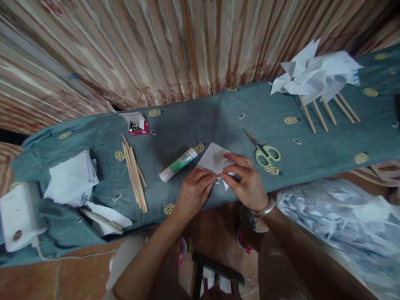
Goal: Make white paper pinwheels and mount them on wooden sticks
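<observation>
A white paper piece (213, 152) with cut, folded corners is held low over the cloth near the table's front edge. My left hand (195, 189) pinches its near left side between thumb and fingers. From the right, my right hand (246, 181) grips the same paper, fingertips almost meeting those of the left. One paper point hangs below the fingers. Just left of the paper lies a glue stick (178, 165) with a green label. Green-handled scissors (264, 152) rest to the right, blades angled toward the back. The fingertips hide the paper's middle.
Wooden sticks (135, 177) and an open box of metal pins (137, 126) lie to the left, near stacked paper squares (73, 178) and a white device (21, 216). Paper pinwheels (308, 75) lie back right. A plastic bag (340, 221) stands below the table (193, 121).
</observation>
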Motion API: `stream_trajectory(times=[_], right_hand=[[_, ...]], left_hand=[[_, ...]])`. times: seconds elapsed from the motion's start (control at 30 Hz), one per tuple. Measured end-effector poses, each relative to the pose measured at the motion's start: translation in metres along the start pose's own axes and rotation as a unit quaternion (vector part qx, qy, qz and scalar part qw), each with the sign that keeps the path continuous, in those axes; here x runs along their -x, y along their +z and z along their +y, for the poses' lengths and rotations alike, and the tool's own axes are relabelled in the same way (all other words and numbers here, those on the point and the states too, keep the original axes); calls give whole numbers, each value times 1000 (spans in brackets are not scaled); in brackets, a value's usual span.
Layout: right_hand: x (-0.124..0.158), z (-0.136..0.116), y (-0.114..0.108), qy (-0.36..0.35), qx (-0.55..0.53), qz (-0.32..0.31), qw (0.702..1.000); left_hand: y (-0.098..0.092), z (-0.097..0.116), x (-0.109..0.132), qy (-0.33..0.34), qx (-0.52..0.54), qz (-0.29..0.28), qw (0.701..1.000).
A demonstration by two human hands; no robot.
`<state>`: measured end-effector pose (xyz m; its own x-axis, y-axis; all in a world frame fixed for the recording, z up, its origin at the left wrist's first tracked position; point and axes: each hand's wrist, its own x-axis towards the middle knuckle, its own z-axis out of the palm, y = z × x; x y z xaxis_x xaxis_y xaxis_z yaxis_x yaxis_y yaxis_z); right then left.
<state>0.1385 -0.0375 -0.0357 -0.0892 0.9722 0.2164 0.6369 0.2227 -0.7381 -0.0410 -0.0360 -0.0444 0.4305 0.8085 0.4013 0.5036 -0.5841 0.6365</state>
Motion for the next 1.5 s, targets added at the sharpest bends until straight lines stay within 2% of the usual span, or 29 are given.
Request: stream_trajectory(times=[0.27, 1.03, 1.23, 1.5], right_hand=[[1, 0, 1, 19, 0, 21, 1000], [2, 1, 0, 11, 12, 13, 1000], [2, 0, -1, -7, 19, 14, 1000], [4, 0, 2, -80, 80, -23, 993]], left_hand=[[2, -1, 0, -6, 0, 9, 1000], [0, 2, -7, -48, -14, -1, 999], [0, 1, -7, -55, -12, -11, 998], [-1, 2, -7, -53, -13, -18, 998]])
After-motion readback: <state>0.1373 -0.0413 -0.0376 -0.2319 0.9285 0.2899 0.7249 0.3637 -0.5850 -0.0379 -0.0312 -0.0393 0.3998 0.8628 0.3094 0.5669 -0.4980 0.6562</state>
